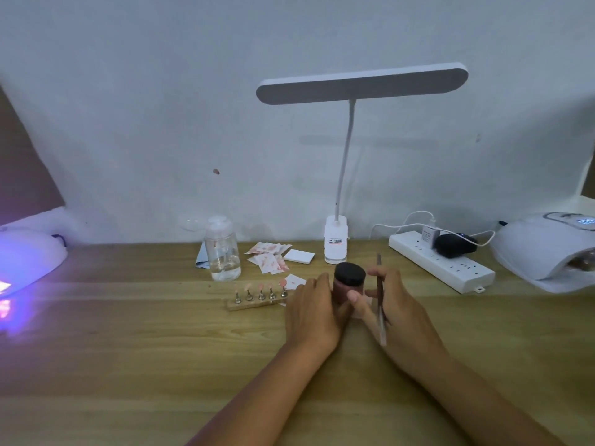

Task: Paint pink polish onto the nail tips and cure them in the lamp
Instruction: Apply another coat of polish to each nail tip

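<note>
Dim and flat overall, with a cool grey cast. Glows violet at far left from the curing lamp point(29, 252), spilling purple streaks over the table point(128, 349). Throws only a faint, soft shadow of the desk lamp point(360, 83) onto the wall point(161, 123). Soft throughout; curves and smears toward the edges, blurring the second curing lamp point(544, 252) at right.
</note>
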Available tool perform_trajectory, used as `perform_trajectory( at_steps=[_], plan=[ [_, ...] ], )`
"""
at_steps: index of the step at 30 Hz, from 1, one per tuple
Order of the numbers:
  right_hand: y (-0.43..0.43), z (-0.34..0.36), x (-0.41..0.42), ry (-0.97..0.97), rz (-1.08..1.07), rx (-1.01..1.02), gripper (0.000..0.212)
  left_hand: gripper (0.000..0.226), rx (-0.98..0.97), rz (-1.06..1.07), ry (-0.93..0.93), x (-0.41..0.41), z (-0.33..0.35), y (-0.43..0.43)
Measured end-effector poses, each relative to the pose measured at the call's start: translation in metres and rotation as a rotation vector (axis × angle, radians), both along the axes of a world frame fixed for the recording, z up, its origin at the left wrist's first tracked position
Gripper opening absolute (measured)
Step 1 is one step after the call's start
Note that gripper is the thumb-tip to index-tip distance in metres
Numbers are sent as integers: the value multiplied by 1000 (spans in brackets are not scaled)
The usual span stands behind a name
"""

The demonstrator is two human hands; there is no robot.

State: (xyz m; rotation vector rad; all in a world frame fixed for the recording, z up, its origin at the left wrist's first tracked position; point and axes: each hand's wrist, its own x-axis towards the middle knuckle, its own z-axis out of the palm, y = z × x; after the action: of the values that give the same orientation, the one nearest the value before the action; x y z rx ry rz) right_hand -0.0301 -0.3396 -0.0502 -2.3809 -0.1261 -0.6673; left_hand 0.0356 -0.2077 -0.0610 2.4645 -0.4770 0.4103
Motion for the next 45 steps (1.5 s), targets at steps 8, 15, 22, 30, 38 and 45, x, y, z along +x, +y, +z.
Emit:
perform_trajectory(
  at_steps=[8,15,22,30,38,45],
  plan=[
    [3,14,-9,-209,-128,-106,10,30,-116,-116,-12,-16,8,25],
    [21,15,-15,-207,9,-615,47,48,-115,194,-80,12,25,146],
    [38,17,10,-35,-74,-711,34,55,87,155,195,36,3,161],
    [71,12,34,-84,-189,-918,9,20,-19,67,101,33,9,167],
    [76,4,36,-148,-269,-903,9,27,-301,30,53,26,11,174],
    [70,9,24,-253,-198,-830,34,26,-362,-20,32,25,10,175]
  ],
)
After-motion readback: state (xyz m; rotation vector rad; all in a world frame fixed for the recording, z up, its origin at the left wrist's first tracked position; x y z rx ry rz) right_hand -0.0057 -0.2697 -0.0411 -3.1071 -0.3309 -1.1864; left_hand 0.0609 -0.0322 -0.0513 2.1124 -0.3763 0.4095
